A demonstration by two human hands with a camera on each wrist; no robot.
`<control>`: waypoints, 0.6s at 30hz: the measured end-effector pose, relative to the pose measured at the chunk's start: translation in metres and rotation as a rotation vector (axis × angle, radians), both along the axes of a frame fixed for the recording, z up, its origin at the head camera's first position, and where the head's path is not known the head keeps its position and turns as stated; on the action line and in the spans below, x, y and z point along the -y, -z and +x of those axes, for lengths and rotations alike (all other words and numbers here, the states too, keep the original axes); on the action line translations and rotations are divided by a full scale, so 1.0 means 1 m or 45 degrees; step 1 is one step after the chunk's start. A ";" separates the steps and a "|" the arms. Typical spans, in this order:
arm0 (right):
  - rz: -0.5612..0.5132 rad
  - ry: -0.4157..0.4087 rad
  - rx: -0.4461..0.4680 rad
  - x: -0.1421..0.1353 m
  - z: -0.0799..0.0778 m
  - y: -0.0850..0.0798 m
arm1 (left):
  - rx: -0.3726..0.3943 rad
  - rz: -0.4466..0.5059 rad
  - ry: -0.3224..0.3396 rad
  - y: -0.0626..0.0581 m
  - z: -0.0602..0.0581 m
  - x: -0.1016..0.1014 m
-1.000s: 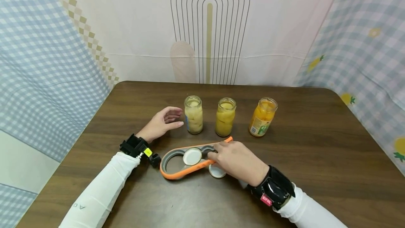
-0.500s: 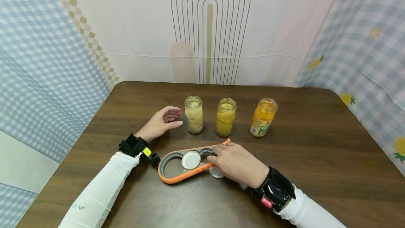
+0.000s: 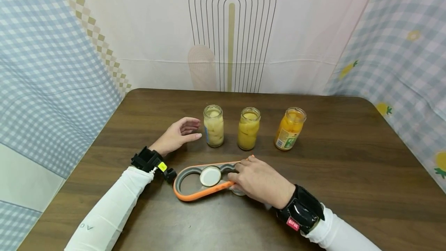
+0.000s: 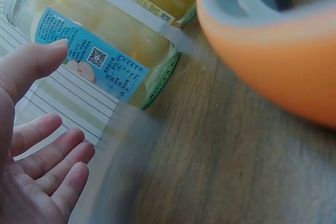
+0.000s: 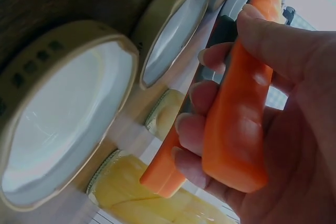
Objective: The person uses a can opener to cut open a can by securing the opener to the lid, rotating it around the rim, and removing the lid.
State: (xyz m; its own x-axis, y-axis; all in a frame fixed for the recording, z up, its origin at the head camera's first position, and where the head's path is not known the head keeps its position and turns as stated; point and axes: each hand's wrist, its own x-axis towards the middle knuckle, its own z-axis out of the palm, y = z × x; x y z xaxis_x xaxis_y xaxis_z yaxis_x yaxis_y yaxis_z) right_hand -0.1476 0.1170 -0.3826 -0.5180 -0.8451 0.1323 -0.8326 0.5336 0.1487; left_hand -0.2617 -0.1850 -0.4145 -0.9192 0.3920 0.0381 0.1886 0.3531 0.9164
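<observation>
My right hand [image 3: 259, 181] grips the handle end of an orange and grey jar opener [image 3: 202, 194], low over the table. Its orange handle [image 5: 239, 124] lies between thumb and fingers in the right wrist view. A pale round lid [image 3: 210, 176] shows within the opener's outline; a second lid [image 3: 239, 192] is mostly hidden under the right hand. Fingers spread and relaxed, my left hand [image 3: 177, 136] rests beside a lidless jar of pale fruit [image 3: 213, 129], whose blue label [image 4: 92, 53] faces the left wrist camera. Nothing is in that hand.
Right of the pale jar stand an uncovered jar of yellow fruit [image 3: 248, 131] and one of orange fruit [image 3: 289, 131]. Upturned lids, including a near one [image 5: 73, 124], lie close to the right hand. Patterned cloth [image 3: 156, 30] hangs behind the brown table [image 3: 348, 158].
The jar opener and right hand have shifted slightly left and toward the person, with the lid inside its outline moving a little left too. The left hand and jars stay essentially where they were.
</observation>
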 end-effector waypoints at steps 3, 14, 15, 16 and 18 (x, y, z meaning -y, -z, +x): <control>-0.003 0.009 0.021 0.000 0.000 0.000 | 0.001 0.001 0.003 0.000 -0.001 0.000; -0.013 0.024 0.078 0.002 0.003 0.001 | -0.006 -0.022 0.012 0.000 -0.001 0.001; -0.010 0.026 0.081 0.002 0.003 0.001 | -0.006 -0.023 0.012 0.000 -0.001 0.001; -0.008 0.027 0.082 0.003 0.003 0.001 | -0.005 -0.024 0.013 0.000 -0.001 0.001; -0.001 0.030 0.084 0.003 0.004 0.001 | -0.003 -0.025 0.016 0.000 -0.001 0.002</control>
State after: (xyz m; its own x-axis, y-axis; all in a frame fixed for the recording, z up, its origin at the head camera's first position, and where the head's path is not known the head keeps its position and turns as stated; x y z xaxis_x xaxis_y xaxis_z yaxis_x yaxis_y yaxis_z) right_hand -0.1439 0.1142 -0.3835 -0.5455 -0.8323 0.0983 -0.8276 0.5535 0.0934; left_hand -0.2625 -0.1866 -0.4144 -0.9142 0.4039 0.0321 0.1949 0.3688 0.9088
